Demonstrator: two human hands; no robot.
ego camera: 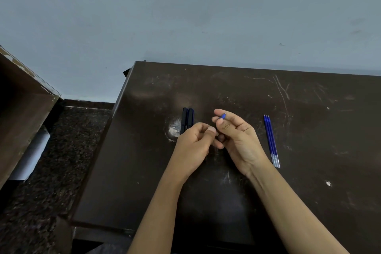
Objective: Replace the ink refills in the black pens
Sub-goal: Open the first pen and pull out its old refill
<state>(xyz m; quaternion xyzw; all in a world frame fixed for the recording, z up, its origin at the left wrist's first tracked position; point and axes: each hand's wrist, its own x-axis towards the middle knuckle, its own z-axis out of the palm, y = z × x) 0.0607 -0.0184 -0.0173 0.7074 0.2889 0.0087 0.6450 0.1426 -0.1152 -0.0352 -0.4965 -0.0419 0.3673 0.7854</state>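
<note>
Head view: over table (309,181), left hand (193,144) curls, grasp hidden, cannot tell; right hand (239,142) close beside it; pens (187,120) lie just beyond left hand, spare refills (271,140) well right; one refill (223,116) sits pinched in right hand near its tip, a hold so slight it may slip.

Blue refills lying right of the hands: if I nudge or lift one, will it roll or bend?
The blue refills look thin and round, so a nudge probably rolls them across the flat table. Long and slim, they likely flex slightly and feel light. They lie touching; lifting one may shift others.
</note>
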